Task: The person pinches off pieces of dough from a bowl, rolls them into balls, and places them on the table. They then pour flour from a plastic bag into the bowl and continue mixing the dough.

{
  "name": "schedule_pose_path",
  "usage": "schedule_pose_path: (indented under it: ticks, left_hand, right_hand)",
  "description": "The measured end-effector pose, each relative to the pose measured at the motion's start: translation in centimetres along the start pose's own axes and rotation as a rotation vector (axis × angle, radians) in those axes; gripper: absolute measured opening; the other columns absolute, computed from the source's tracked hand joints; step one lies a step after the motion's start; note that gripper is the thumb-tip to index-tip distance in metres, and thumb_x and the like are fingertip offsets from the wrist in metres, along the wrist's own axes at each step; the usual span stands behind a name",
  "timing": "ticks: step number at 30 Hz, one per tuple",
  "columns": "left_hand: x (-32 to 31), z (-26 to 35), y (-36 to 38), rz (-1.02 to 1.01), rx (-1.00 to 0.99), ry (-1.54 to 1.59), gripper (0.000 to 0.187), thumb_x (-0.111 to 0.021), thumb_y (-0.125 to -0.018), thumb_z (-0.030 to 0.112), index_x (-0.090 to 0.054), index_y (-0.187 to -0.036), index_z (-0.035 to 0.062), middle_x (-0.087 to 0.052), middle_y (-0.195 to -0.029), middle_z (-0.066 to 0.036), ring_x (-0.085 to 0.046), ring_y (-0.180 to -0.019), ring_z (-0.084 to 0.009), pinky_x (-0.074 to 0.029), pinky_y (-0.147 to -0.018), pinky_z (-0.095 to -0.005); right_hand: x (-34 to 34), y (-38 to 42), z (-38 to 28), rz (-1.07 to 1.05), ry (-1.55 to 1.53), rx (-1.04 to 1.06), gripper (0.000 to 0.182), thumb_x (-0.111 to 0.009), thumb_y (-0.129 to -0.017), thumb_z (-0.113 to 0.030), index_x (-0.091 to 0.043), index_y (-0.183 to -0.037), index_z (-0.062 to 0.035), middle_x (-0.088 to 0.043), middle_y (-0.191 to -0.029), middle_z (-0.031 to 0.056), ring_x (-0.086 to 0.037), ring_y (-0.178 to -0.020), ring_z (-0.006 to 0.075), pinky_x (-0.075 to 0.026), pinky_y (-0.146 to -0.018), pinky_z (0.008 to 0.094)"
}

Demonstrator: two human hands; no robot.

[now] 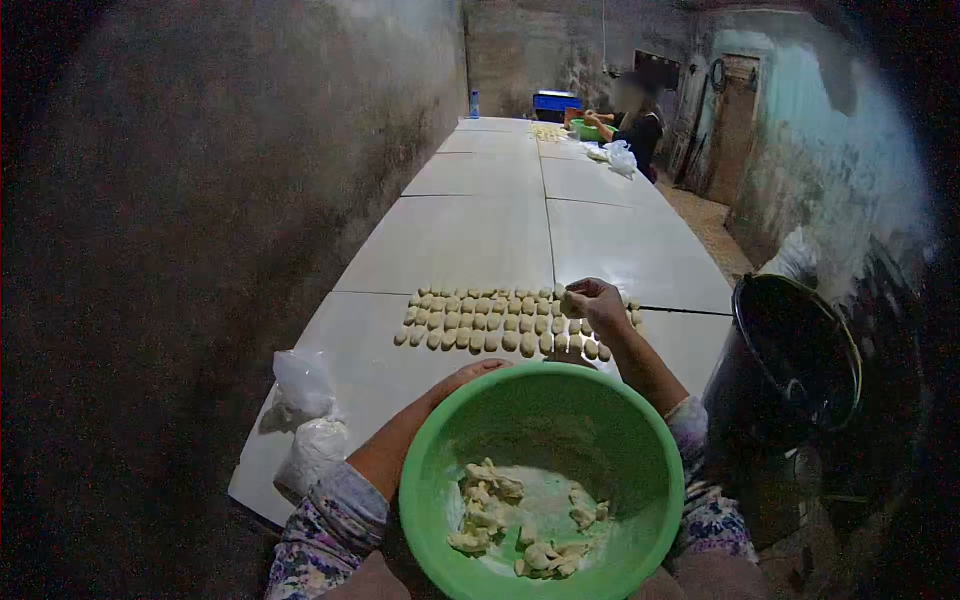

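Observation:
A green plastic basin is close in front of me, with torn lumps of pale dough and a dusting of white powder inside. My left hand is closed at the basin's far-left rim, its fingers partly hidden. Beyond the basin, my right hand reaches over the white table and pinches a small piece of dough at the back row. Several rows of small oval dough pieces lie side by side on the table, some of them hidden by my right hand and forearm.
Two clear plastic bags, the nearer with white contents, sit at the table's left edge. A large black bin stands at the right. At the far end, a co-worker sits by another green basin and a blue crate.

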State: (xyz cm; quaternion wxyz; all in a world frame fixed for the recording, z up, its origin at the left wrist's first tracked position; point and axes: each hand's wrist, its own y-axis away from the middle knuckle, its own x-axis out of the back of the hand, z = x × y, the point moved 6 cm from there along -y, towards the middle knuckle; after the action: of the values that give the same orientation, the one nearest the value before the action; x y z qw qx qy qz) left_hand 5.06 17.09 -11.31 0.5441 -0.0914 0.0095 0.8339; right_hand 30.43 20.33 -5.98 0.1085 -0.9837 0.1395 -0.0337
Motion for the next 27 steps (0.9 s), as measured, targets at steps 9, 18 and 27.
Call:
schedule_pose_path:
  ticks: [9,18,27]
  left_hand:
    - [-0.4,3.5,4.3,0.138,0.084,0.299,0.052,-0.049,-0.095,0.040,-0.048,-0.129,0.0023,-0.056,-0.123,-0.013,-0.055,-0.108,-0.0210,-0.045,-0.095,-0.0367]
    - [-2.1,4.1,9.1,0.212,0.205,0.170,0.050,-0.050,-0.095,0.039,-0.048,-0.128,0.0023,-0.057,-0.119,-0.012,-0.057,-0.104,-0.0203,-0.046,-0.092,-0.0361]
    - [-2.9,4.3,11.2,0.254,0.231,0.137,0.048,-0.051,-0.094,0.037,-0.049,-0.127,0.0023,-0.059,-0.116,-0.012,-0.058,-0.101,-0.0196,-0.048,-0.090,-0.0356]
  right_hand:
    - [-0.6,-10.1,3.6,0.075,0.103,0.061,0.017,-0.066,-0.074,-0.003,-0.066,-0.090,0.0049,-0.066,-0.072,0.0096,-0.063,-0.061,0.0147,-0.051,-0.055,0.0253]
    - [-1.0,-13.6,6.7,0.000,0.700,0.136,0.021,-0.060,-0.074,0.002,-0.068,-0.094,0.0022,-0.069,-0.081,0.0131,-0.062,-0.066,0.0173,-0.050,-0.058,0.0303]
    - [-2.2,-12.9,4.6,-0.042,0.835,0.385,0.016,-0.060,-0.073,-0.001,-0.070,-0.086,-0.0055,-0.068,-0.080,0.0150,-0.065,-0.070,0.0285,-0.051,-0.062,0.0359]
